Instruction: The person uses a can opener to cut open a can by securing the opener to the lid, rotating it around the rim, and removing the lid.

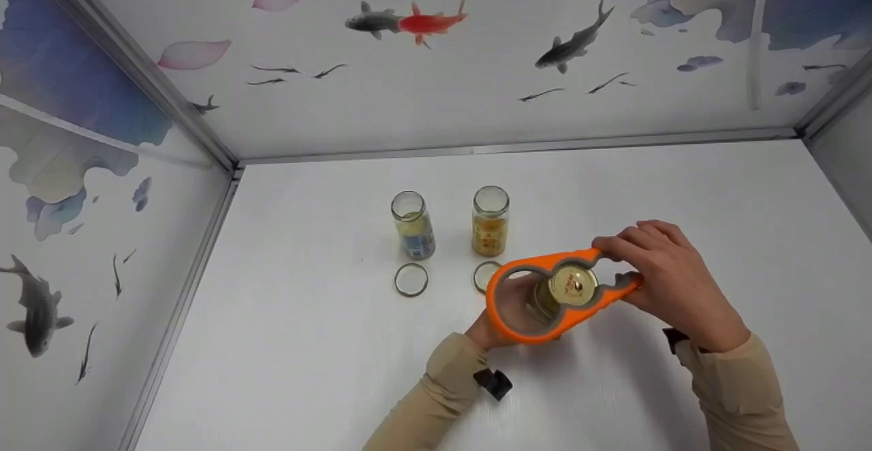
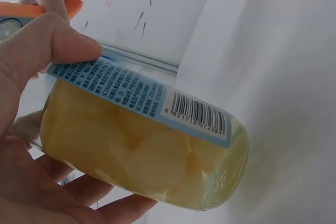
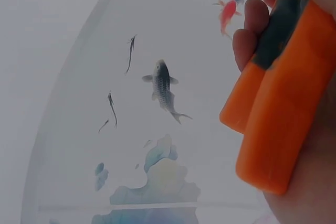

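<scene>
My left hand [image 1: 483, 332] grips a glass jar [image 2: 142, 140] of pale yellow fruit chunks, its blue label and barcode facing the left wrist camera. The jar is tilted, and its gold lid [image 1: 572, 284] faces up toward the head camera. Around the lid sits an orange jar opener [image 1: 579, 315] with grey toothed inner edges. My right hand [image 1: 671, 281] holds the opener's two handle ends, with fingers on one and the palm side at the other. In the right wrist view, the orange handles [image 3: 278, 114] lie close together within the hand. The opener covers most of the left hand in the head view.
Two lidless glass jars stand farther back, one with a blue label [image 1: 417, 241] and one with a yellow label [image 1: 490, 234]. In front of them lie two round lids: the left lid [image 1: 411, 294], and the right lid [image 1: 482, 275], partly behind the opener. Fish-patterned walls [image 1: 436, 110] enclose the white table [image 1: 286, 342].
</scene>
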### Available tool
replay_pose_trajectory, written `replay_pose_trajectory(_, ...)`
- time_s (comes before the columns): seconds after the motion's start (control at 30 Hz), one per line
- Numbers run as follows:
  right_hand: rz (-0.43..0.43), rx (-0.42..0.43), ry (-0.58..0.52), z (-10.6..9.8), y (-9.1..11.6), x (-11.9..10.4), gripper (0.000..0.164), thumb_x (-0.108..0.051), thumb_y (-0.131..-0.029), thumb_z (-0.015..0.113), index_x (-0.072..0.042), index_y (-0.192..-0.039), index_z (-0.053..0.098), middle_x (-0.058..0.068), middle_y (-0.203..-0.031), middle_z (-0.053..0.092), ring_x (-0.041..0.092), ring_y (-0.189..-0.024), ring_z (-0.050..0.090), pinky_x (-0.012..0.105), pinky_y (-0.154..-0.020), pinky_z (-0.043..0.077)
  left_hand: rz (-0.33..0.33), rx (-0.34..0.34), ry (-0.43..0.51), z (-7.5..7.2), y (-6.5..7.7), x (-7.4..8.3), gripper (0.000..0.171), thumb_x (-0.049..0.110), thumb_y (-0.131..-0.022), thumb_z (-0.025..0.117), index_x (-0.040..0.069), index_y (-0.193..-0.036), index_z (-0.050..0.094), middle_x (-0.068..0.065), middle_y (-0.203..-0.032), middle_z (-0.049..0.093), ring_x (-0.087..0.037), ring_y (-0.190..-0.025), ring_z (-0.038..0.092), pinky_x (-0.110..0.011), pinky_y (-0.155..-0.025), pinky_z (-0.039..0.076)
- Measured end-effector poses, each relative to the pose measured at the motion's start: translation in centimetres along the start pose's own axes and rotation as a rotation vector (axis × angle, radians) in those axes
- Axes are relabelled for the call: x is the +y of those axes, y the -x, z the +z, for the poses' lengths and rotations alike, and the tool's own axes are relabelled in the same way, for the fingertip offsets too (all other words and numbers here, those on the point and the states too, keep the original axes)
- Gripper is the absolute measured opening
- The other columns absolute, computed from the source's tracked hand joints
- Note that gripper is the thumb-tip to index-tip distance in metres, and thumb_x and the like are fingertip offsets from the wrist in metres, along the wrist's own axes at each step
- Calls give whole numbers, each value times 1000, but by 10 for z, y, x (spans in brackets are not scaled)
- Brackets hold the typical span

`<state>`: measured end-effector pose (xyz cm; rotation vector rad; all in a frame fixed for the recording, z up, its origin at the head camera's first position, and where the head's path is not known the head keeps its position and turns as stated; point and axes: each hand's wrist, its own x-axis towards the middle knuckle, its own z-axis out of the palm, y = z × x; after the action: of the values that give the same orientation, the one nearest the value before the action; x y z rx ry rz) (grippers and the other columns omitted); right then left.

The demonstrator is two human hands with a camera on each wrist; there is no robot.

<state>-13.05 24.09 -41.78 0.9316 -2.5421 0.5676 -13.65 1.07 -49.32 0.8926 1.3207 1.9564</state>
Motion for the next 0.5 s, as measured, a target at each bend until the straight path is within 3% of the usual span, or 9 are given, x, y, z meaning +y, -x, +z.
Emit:
replay_pose_trajectory(0.03,6,1,0,-2,0,1,56,13,-55,82,-11,-104,67,-2,-84,60,21,-84,52,47,-92,36,37,41,-299,-1,-1,-2,58,0,-91,60,-11,-141,33,-22,-142,44,-8,-129,41,-26,-110,26)
replay_pose_trajectory(0.07,13,2,0,-3,1,1,57,11,-54,84,-10,-104,67,-2,-83,59,20,-83,52,47,-92,36,73,101,-490,-2,-1,-3,63,2,-88,64,-9,-142,34,-19,-143,45,-6,-129,40,-29,-110,28)
replay_pose_trajectory(0.1,20,5,2,-4,2,2,57,7,-54,87,-10,-104,67,-3,-82,58,20,-82,52,47,-91,36,68,139,-534,-3,-2,-5,64,7,-87,68,-6,-142,37,-14,-141,49,-8,-128,43,-30,-109,30)
replay_pose_trajectory(0.13,26,8,6,-5,3,2,57,5,-54,88,-9,-105,67,-3,-80,58,20,-81,52,46,-89,36,74,189,-643,-3,-1,-5,68,9,-82,75,-2,-140,40,-10,-137,53,-7,-126,45,-29,-108,31)
replay_pose_trajectory(0.33,97,42,36,-9,11,4,58,0,-54,90,-6,-106,66,1,-75,60,20,-70,55,44,-83,36,105,306,-657,-3,-5,-7,61,3,-72,77,5,-128,54,2,-123,62,-5,-113,54,-27,-99,40)
replay_pose_trajectory(0.5,215,73,54,-10,21,3,55,2,-55,86,-6,-105,65,2,-72,59,19,-64,54,45,-76,38,-24,420,-599,-2,-6,-7,57,-3,-67,77,11,-119,60,9,-111,65,-3,-105,57,-25,-96,43)
